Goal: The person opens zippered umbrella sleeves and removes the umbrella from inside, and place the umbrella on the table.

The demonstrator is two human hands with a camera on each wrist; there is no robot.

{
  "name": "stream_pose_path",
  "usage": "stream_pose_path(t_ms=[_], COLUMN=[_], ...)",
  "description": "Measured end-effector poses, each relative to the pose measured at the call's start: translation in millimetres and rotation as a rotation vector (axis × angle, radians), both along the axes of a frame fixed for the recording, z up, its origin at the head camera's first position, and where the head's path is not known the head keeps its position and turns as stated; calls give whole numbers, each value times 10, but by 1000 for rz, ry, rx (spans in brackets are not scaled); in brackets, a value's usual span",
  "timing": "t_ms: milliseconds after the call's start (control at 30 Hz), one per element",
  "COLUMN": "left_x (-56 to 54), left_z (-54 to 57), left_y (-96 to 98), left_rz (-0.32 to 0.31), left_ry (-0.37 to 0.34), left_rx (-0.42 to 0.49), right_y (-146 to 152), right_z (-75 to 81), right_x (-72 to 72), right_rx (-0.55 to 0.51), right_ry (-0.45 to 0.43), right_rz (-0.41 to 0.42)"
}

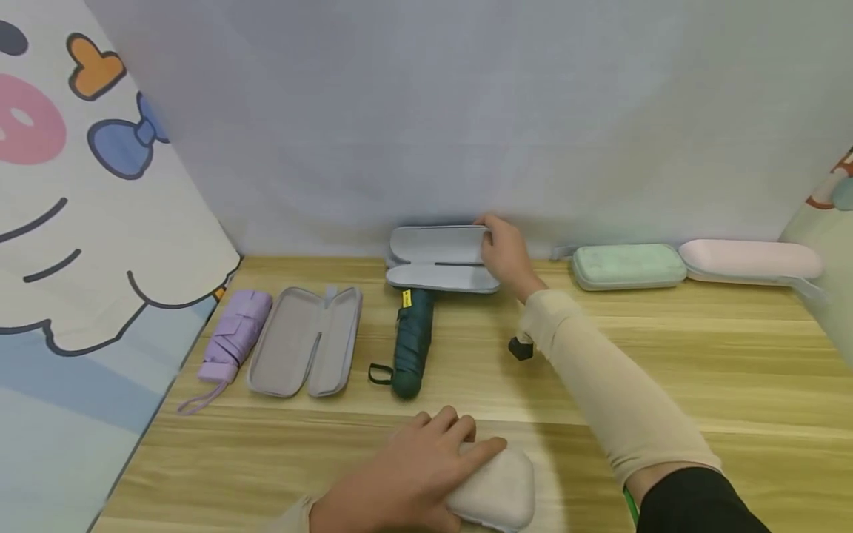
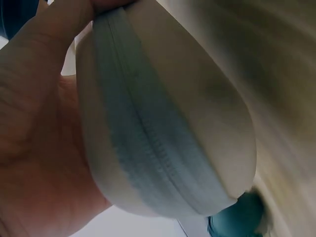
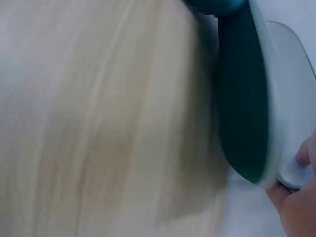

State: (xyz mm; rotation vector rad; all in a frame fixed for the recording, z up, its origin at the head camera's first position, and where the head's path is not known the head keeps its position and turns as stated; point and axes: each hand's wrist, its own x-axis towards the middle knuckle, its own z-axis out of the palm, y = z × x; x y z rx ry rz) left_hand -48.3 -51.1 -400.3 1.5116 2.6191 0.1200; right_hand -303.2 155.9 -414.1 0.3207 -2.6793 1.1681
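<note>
Open case (image 1: 440, 278): stood rear centre, by the backdrop (image 1: 426, 133); right hand (image 1: 504, 253) pinched its right end. Seemed light, stiff-shelled, best held by an end. White case (image 1: 501, 485): front, gripped by left hand (image 1: 415, 470); probably likewise. Umbrella (image 1: 415, 340) bordered the open case's front; a gap parted it from the green case (image 1: 629, 266).
</note>
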Motion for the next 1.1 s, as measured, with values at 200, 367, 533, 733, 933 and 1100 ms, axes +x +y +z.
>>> stream_pose_path(t_ms=[200,367,533,733,933,1100], left_x=[48,22,-69,-191,-344,-447], left_z=[-86,-118,-161,-141,-126,-112], left_y=[175,259,300,302,265,253], left_rz=[-38,19,81,123,151,199], left_ry=[41,110,158,93,43,-29], left_rx=[-4,-27,-49,-61,-1,20], right_y=[33,209,433,650,753,811], right_z=[-47,24,60,89,152,101], right_x=[73,185,351,693,1296,1791], right_rx=[17,-18,-98,-99,-149,-190], right_ry=[-53,-157,-219,-219,-237,-232], right_rz=[21,81,96,107,128,115])
